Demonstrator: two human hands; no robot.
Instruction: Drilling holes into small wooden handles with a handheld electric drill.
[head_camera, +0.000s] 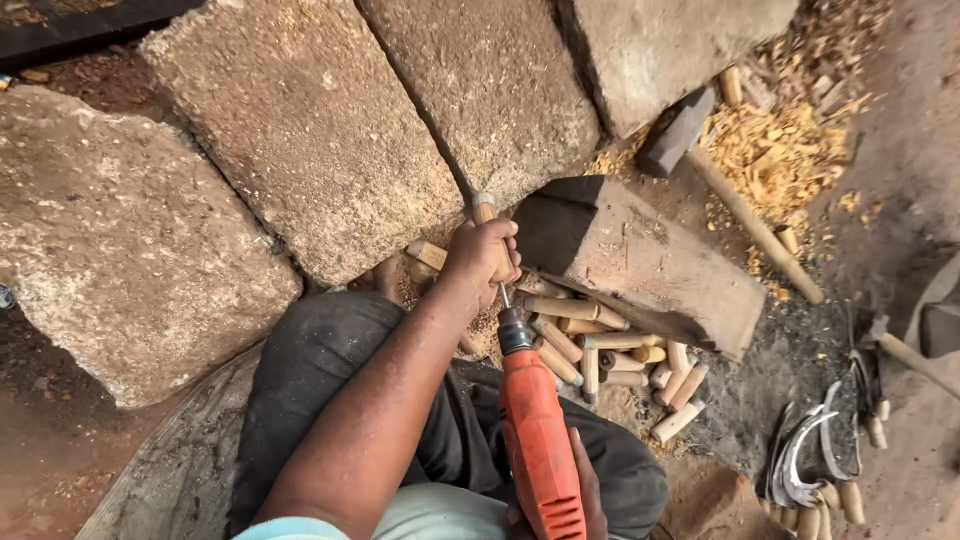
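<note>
Wooden handle (484, 214) upright in left hand (482, 258), fingers clamped round it, beside wooden block (640, 262). Right hand (585, 495) wrapped on orange drill (538, 440), bit entering handle end. Judgement: keep bit on handle's axis, brace wrist, feed gently.

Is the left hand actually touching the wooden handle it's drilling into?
Touching. The head view shows the left hand wrapped around the wooden handle, fingers closed on it, with the orange drill bit running up beneath the fist.
</note>
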